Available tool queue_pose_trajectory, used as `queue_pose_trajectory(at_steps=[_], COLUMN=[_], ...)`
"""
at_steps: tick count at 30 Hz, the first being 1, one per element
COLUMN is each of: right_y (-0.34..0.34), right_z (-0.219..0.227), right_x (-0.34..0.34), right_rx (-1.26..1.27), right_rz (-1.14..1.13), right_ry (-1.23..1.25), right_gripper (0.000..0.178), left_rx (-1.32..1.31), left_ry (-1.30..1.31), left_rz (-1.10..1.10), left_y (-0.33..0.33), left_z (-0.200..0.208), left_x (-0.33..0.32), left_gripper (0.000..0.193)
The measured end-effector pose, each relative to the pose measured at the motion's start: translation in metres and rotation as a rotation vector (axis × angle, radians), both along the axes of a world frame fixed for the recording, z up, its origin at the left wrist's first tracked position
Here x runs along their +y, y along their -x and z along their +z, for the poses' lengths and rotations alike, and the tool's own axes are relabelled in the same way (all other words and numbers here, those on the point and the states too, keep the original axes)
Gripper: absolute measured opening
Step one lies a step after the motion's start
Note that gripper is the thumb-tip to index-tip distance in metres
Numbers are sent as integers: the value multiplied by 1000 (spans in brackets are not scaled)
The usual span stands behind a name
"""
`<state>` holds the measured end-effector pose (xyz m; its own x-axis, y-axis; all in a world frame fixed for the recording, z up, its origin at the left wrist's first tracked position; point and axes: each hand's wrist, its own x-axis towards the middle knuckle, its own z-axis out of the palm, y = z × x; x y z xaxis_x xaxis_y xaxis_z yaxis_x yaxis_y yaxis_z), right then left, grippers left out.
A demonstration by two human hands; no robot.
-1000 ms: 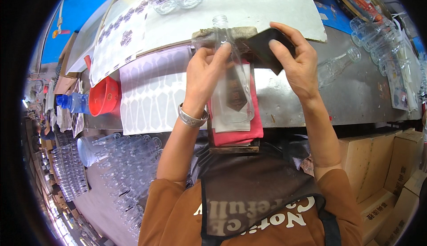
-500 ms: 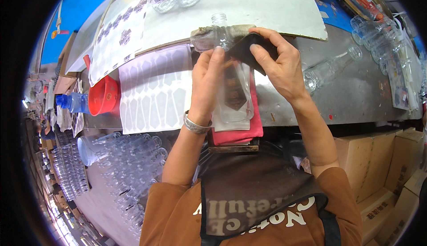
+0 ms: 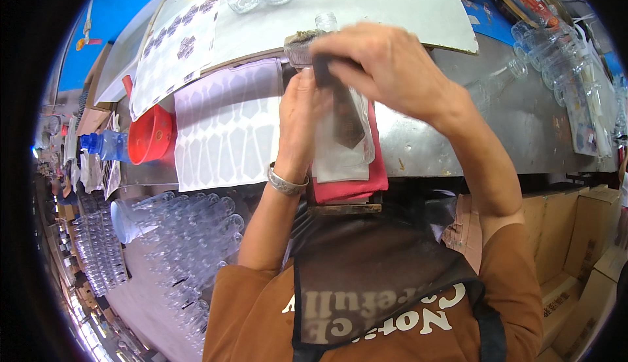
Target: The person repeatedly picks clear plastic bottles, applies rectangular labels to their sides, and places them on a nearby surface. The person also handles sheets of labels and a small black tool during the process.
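A transparent bottle [image 3: 356,154] lies with its neck pointing away from me and a dark, pointed label on its body. It rests on a pink cloth [image 3: 377,179], and its neck lies over a folded grey-beige cloth [image 3: 296,49]. My left hand [image 3: 299,116] grips the bottle's left side, thumb up near the shoulder. Bent over the bottle from the right, my right hand [image 3: 386,61] is closed on a flat black pad [image 3: 322,71], which is pressed against the upper part of the bottle. Motion blurs the right hand, and it hides the bottle's shoulder.
Left of the bottle lies a sheet of pale labels [image 3: 229,126], beside a red container [image 3: 152,134] and a blue-capped bottle [image 3: 108,146]. Several bottles stand on the white board [image 3: 392,8]. More bottles lie right [image 3: 494,80] and lower left [image 3: 190,237]. Cardboard boxes [image 3: 569,231] stand lower right.
My right hand has swung left and turned over the bottle, bringing the black pad from its right side onto its upper part. The left hand stays in nearly the same place.
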<state>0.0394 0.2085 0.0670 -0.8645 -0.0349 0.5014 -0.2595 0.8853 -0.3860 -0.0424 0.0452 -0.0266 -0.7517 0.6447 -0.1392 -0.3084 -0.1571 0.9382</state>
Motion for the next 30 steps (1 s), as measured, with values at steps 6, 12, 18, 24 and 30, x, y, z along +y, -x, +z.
queue_pose_trajectory(at_steps=[6, 12, 18, 24, 30], right_y=[-44, -20, -100, -74, -83], right_z=[-18, -20, -39, -42, -28], right_x=[-34, 5, -28, 2, -14], right_rx=[72, 21, -183, 145, -121], right_rz=[218, -30, 341, -6, 150], right_ry=[-23, 353, 432, 424, 431], right_gripper=[11, 19, 25, 31, 26], left_rx=[261, 428, 460, 665, 721], left_ry=[157, 146, 186, 358, 255], left_rz=[120, 75, 26, -71, -152], left_y=[-23, -38, -40, -56, -43], left_z=[11, 12, 7, 4, -21], left_x=[-39, -37, -45, -36, -52], left_gripper=[55, 57, 58, 64, 65])
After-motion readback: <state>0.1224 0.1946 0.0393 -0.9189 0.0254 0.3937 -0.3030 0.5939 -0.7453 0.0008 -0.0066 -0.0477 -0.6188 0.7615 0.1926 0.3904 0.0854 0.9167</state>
